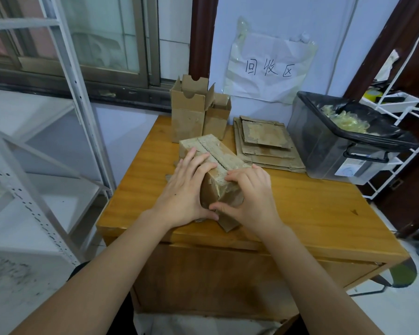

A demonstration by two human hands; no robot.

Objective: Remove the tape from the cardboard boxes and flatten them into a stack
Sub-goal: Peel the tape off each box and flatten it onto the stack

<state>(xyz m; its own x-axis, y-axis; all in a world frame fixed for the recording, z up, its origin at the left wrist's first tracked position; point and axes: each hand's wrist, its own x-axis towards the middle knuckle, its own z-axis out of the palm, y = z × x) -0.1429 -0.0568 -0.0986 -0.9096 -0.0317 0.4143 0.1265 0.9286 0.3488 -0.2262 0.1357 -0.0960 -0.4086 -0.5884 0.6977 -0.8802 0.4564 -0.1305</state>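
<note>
Task partly complete. A stack of flattened boxes (267,146) lies at the back of the wooden table (312,213), beside a bin (329,151) lined in black and holding stripped tape. Two opened boxes (198,114) stand upright behind — not yet flattened. The box in work (218,165) lies near the table's front edge, its serrated tape strip unremoved; left hand (186,189) grips its side, right hand (249,197) pinches at the near end.
</note>
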